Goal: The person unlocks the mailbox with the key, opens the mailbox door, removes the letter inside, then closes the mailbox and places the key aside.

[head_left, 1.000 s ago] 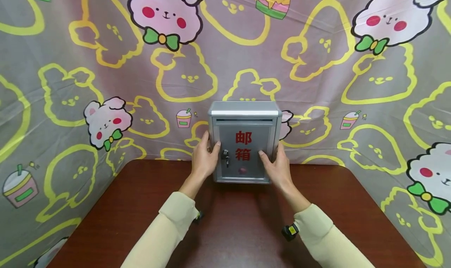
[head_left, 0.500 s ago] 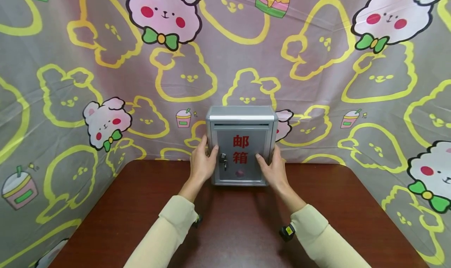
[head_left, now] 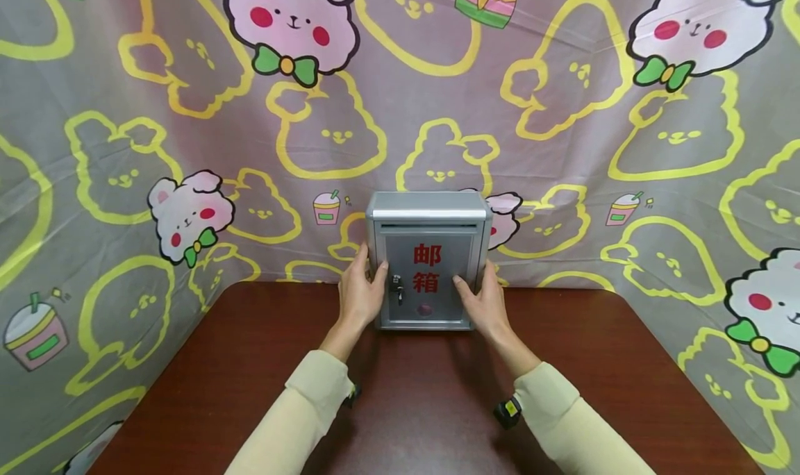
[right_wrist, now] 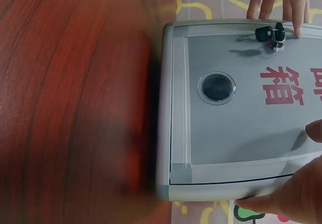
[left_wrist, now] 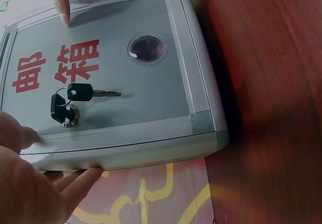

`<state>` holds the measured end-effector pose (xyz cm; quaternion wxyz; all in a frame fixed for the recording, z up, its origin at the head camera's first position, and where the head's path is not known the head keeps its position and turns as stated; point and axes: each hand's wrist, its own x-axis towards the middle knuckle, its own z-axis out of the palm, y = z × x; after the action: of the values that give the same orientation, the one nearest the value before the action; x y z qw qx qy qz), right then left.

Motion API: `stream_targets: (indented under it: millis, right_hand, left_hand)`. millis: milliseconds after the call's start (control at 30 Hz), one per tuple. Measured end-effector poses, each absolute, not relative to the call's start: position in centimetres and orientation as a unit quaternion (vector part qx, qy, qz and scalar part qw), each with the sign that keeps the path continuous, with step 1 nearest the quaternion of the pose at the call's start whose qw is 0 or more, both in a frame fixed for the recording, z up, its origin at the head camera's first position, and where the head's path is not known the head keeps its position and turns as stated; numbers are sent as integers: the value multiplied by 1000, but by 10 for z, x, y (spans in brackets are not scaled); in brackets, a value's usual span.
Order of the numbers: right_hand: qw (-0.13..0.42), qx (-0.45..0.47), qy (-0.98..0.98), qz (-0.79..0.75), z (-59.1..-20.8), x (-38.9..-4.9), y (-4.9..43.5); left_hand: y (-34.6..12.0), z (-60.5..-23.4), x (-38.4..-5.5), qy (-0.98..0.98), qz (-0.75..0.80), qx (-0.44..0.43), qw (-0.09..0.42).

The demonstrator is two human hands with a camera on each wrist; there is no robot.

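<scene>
A grey metal mailbox (head_left: 406,308) with red characters stands upright at the back of the table, its front facing me. My left hand (head_left: 360,291) grips its left side, thumb on the front edge and fingers along the side. On the opposite side my right hand (head_left: 489,307) holds it the same way, its thumb on the door panel. Two black-headed keys (left_wrist: 80,91) hang at the lock near the left thumb. A round window (left_wrist: 147,49) sits low on the door. Whether the bottom fully touches the table I cannot tell; a dark shadow lies along it.
The dark red-brown wooden table (head_left: 412,405) has rounded back corners. Patterned cloth (head_left: 437,100) with cartoon animals hangs behind it and along both sides, close behind the mailbox.
Both hands have brought the mailbox down and slightly left over the last second. In the latest half second it has hardly moved, its top lowering a little. The grip stays the same.
</scene>
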<state>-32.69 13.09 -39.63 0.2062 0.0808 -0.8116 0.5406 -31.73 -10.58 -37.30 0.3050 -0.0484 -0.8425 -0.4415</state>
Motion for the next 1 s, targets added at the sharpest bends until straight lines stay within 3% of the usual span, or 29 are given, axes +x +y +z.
stream_targets:
  millis: [600,1000]
  right_hand:
    - [186,78,-823,531,-403,-324,132]
    - [205,85,-825,520,-411,-325,134]
  left_hand:
    - [-109,-384,-319,-849,-435,-44,297]
    - [-109,-386,-313,-843,-442,-56,300]
